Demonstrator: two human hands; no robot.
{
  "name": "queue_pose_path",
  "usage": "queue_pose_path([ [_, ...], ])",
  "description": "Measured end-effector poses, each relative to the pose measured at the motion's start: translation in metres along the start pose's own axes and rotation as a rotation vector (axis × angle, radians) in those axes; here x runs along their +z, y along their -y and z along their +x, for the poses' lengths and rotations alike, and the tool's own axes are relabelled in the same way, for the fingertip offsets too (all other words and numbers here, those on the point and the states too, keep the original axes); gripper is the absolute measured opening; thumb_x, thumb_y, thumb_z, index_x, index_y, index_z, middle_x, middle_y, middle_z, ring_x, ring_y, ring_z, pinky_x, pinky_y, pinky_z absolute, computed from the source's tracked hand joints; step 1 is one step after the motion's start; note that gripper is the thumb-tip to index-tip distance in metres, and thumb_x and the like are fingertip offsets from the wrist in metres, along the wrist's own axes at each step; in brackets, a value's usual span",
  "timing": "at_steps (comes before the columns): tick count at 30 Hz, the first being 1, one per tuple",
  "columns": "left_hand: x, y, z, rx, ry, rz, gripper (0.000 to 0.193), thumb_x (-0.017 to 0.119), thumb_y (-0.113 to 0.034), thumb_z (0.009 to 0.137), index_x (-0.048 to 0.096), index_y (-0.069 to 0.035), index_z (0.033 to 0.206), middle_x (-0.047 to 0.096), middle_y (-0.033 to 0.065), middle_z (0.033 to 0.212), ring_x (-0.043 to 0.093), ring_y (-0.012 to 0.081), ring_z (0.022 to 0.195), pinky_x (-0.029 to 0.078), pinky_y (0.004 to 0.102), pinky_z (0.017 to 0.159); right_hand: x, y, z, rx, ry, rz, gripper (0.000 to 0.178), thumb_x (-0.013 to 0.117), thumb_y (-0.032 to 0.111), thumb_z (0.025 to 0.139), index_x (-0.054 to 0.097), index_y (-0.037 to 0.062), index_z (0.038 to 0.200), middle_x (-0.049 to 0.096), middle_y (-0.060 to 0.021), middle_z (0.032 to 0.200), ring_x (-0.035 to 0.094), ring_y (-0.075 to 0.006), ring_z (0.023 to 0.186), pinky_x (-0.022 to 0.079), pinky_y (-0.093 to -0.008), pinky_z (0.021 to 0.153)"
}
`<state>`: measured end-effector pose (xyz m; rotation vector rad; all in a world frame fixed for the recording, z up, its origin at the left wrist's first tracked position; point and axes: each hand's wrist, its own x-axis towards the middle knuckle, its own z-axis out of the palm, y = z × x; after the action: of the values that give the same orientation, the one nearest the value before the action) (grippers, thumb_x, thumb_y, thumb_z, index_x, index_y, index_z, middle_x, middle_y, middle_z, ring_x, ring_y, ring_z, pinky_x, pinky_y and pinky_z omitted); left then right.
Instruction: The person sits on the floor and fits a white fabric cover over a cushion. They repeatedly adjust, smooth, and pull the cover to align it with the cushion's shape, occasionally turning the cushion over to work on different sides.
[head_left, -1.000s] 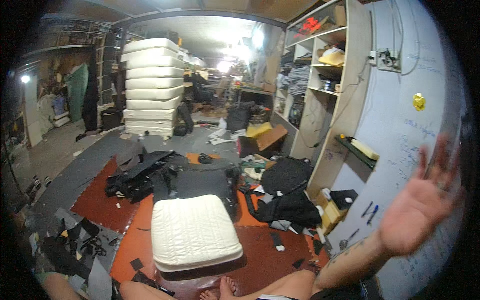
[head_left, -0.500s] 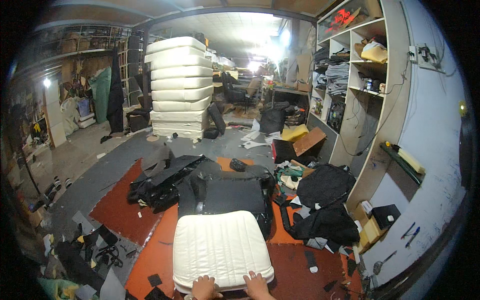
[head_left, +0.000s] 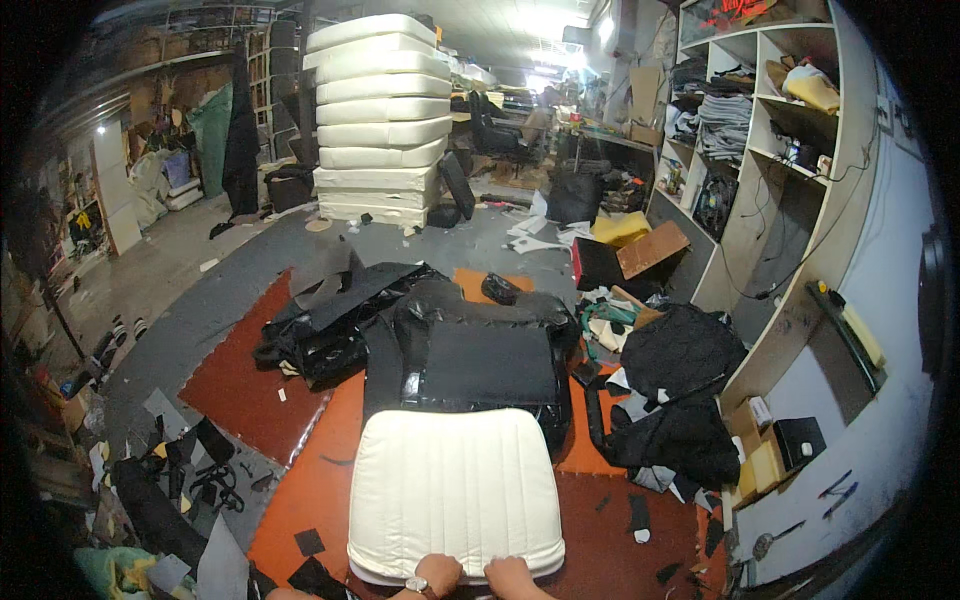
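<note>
A cream seat cushion (head_left: pixel 455 485) with stitched vertical channels lies in front of me, its far edge against a black covered seat piece (head_left: pixel 480 355). At its near edge, my left hand (head_left: pixel 440 572), with a watch on the wrist, is closed with the fingers curled onto the cover. Close beside it to the right, my right hand (head_left: pixel 508 574) is closed on the same edge in a similar way. The fingertips of both hands are hidden.
Red-brown mats (head_left: pixel 250 380) cover the floor, with black scraps (head_left: pixel 210 485) to the left. Crumpled black fabric (head_left: pixel 680 360) lies to the right, near a shelving unit (head_left: pixel 790 200). A tall stack of cream cushions (head_left: pixel 380 110) stands at the back.
My hands have gone from spread fingers on the cushion's near edge to closed fingers there, and sit nearer each other. The view has tilted down and shifted left.
</note>
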<state>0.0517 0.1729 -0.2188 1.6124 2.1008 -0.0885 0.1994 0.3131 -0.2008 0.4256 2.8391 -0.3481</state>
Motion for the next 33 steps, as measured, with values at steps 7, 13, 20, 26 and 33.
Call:
queue_pose_path([
  [7,0.023,-0.035,-0.053,0.194,-0.277,0.065,0.022,0.071,-0.033,0.078,0.079,-0.015,0.069,0.075,0.0134,0.073,0.073,0.0346,0.069,0.057,0.0495,0.062,-0.007,0.038,-0.075,0.055,-0.005,-0.015,0.015,0.066,0.011,0.085,0.08,0.007,0.081,0.076,-0.0142,0.084,0.075,-0.0343,0.077,0.059,-0.0477,0.066],
  [13,0.04,-0.043,-0.08,0.109,-0.161,-0.089,0.02,0.07,-0.028,0.076,0.078,-0.011,0.07,0.073,0.0173,0.073,0.071,0.0379,0.068,0.056,0.0519,0.062,-0.014,0.041,-0.099,-0.02,0.027,-0.034,0.016,0.064,0.012,0.087,0.076,0.0047,0.082,0.075,-0.016,0.087,0.073,-0.0359,0.079,0.058,-0.0486,0.067],
  [20,0.019,-0.05,-0.095,0.028,-0.165,-0.175,0.021,0.07,-0.028,0.074,0.078,-0.01,0.072,0.073,0.0188,0.074,0.07,0.0402,0.069,0.056,0.0534,0.064,0.125,0.022,-0.149,-0.172,0.185,-0.01,0.026,0.068,0.028,0.089,0.079,0.0056,0.096,0.076,-0.0222,0.1,0.075,-0.0358,0.093,0.058,-0.0512,0.077],
  [26,-0.032,0.003,-0.049,0.06,0.311,-0.327,0.036,0.071,-0.046,0.09,0.081,-0.012,0.094,0.079,0.0139,0.095,0.075,0.0316,0.092,0.058,0.0465,0.086,0.013,-0.019,-0.083,0.371,0.332,0.586,0.06,0.069,0.055,0.093,0.07,0.012,0.135,0.068,-0.0232,0.134,0.063,-0.0412,0.129,0.052,-0.0572,0.102],
  [33,-0.081,0.137,-0.09,-1.195,-1.019,-0.996,0.044,0.051,-0.038,0.11,0.071,0.001,0.116,0.075,0.0172,0.106,0.07,0.0308,0.095,0.054,0.0462,0.085,-0.062,-0.088,0.026,0.658,-0.537,0.653,0.06,0.078,0.048,0.089,0.072,0.0019,0.126,0.075,-0.0212,0.12,0.072,-0.0345,0.113,0.055,-0.0443,0.095],
])
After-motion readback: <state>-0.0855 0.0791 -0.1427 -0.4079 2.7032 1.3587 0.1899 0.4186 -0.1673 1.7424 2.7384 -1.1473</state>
